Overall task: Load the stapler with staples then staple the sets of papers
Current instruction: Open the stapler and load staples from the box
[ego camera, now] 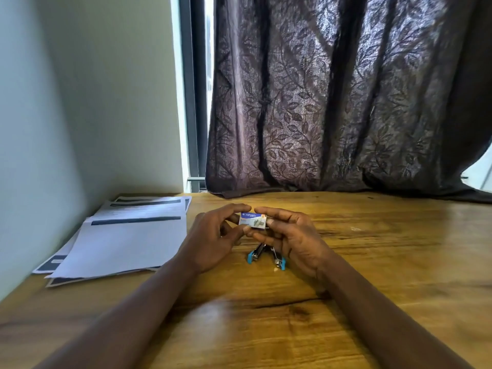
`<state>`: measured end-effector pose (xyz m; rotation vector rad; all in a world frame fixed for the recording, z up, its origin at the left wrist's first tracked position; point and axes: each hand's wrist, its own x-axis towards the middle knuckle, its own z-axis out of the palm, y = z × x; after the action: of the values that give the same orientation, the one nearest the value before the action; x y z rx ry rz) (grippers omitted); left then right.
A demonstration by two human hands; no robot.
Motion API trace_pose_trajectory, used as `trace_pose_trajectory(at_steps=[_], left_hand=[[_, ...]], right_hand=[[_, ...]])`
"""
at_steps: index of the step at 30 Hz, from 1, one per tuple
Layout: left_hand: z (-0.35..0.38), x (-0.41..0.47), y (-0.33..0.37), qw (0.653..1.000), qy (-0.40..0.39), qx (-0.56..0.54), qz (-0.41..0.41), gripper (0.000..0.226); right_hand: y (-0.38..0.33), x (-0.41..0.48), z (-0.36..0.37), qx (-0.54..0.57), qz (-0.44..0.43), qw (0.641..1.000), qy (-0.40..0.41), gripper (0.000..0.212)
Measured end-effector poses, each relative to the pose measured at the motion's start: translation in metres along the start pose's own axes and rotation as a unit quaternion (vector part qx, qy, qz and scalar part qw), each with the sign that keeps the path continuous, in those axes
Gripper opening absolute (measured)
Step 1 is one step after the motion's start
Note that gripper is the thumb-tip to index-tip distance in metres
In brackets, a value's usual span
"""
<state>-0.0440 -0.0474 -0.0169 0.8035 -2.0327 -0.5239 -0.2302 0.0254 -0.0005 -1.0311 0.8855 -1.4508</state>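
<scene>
Forearms (127,315) reach over desk (386,275). Left hand (213,235) and right hand (295,241) pinch small staple box (253,221) by fingertips, above desk; contents hidden. Stapler (254,255) lies splayed open on desk beneath hands. Papers (119,241) stacked at left. Curtain (346,102) behind.

Dark leaf-patterned curtain (332,102) hangs behind the wooden table (399,262)

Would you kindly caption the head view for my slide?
Left hand and right hand hold the staple box near the open stapler; papers lie nearby.
</scene>
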Motion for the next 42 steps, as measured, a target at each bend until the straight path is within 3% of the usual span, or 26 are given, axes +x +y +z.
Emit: trace_pose_trajectory(at_steps=[7, 11, 14, 26, 34, 37, 39, 42], left_hand=[[0.004, 0.002, 0.0, 0.998, 0.018, -0.046, -0.027, 0.043], [0.001, 0.003, 0.002, 0.993, 0.021, -0.103, -0.053, 0.037], [0.0, 0.003, 0.003, 0.987, 0.017, -0.145, -0.072, 0.033], [0.009, -0.001, 0.009, 0.985, 0.001, -0.159, -0.066, 0.031], [0.009, -0.001, 0.015, 0.937, -0.016, -0.311, -0.159, 0.032], [0.009, -0.001, 0.018, 0.967, 0.025, -0.215, -0.137, 0.032], [0.008, -0.002, 0.018, 0.995, 0.064, -0.066, -0.049, 0.03], [0.005, -0.002, 0.018, 0.995, 0.085, 0.016, 0.046, 0.024]], right_hand=[[-0.001, 0.004, -0.006, 0.044, 0.015, 0.999, 0.005, 0.029], [-0.002, 0.005, -0.006, 0.046, 0.001, 0.999, 0.021, 0.038], [-0.001, 0.006, -0.005, 0.048, -0.004, 0.998, 0.031, 0.028], [-0.002, 0.004, -0.009, -0.036, -0.02, 0.999, 0.029, 0.032], [0.0, 0.005, -0.009, -0.034, -0.007, 0.999, 0.035, 0.024], [0.0, 0.004, -0.008, -0.038, -0.018, 0.998, 0.043, 0.023], [0.0, 0.003, -0.006, -0.055, -0.035, 0.996, 0.057, 0.023], [0.004, 0.001, -0.003, -0.065, -0.058, 0.993, 0.076, 0.022]])
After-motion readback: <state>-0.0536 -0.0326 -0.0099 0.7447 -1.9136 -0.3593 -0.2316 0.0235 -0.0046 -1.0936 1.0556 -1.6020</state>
